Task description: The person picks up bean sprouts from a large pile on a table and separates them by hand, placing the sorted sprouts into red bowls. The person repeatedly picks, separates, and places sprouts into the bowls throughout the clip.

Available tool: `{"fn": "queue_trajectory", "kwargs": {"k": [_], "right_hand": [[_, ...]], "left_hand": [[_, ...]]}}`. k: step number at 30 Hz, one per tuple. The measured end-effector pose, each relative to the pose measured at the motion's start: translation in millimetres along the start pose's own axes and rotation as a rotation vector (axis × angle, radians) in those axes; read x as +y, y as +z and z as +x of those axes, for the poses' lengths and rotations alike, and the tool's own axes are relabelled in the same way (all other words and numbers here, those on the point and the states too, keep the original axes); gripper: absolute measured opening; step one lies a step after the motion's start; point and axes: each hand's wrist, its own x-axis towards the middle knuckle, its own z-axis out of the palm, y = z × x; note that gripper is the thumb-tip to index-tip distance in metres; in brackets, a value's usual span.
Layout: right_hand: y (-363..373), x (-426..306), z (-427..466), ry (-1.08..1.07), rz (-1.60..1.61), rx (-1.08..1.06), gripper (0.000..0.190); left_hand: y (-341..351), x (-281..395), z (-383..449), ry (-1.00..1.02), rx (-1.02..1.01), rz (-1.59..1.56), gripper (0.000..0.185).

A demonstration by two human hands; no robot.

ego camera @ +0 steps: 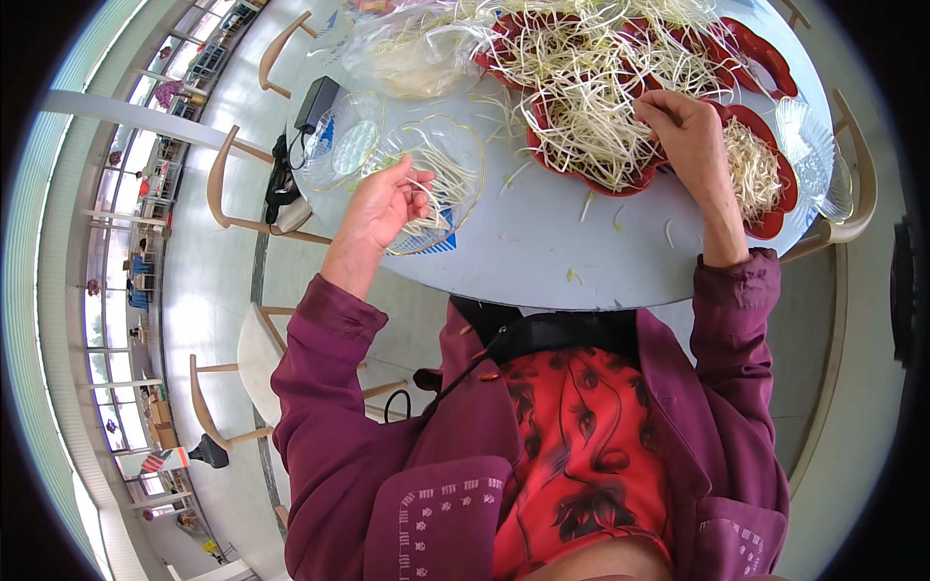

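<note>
My left hand (392, 200) is over a gold-rimmed clear plate (476, 190) of bean sprouts (454, 171), its fingers curled on a few pale stems. Thumb and fingertips together, my right hand (679, 131) is at the right side of a heap of long sprouts (588, 123) in a red scalloped tray (541, 138); whether it pinches a sprout cannot be told. Right of that wrist, a red compartment (781, 207) holds a pile of short, pale trimmings (752, 171). More sprouts overflow the tray's far side. A clear plastic bag (414, 62) with sprouts lies at the far left.
Another clear fluted dish (352, 145) and a dark box (317, 104) with a cable are at the left table edge. Clear dishes (806, 152) are at the right edge. Loose sprout bits (574, 276) dot the round table (523, 269). Wooden chairs (218, 178) surround it.
</note>
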Motion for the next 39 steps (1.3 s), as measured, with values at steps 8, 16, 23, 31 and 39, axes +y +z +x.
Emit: {"fn": "queue_trajectory", "kwargs": {"k": [8, 16, 23, 31, 39], "right_hand": [[-2, 6, 2, -0.004, -0.002, 0.002, 0.017], [-4, 5, 4, 0.007, -0.079, -0.002, 0.018], [-3, 5, 1, -0.045, -0.200, -0.041, 0.016], [14, 5, -1, -0.061, -0.375, -0.122, 0.022], [28, 12, -9, -0.242, -0.570, -0.121, 0.020]], "left_hand": [[-9, 5, -5, 0.019, 0.064, 0.034, 0.026], [-9, 4, -17, -0.022, 0.129, 0.059, 0.027], [46, -10, -44, 0.390, 0.163, 0.341, 0.029], [141, -40, -38, 0.484, -0.093, 0.195, 0.029], [151, -61, -15, 0.453, -0.085, 0.080, 0.029]]}}
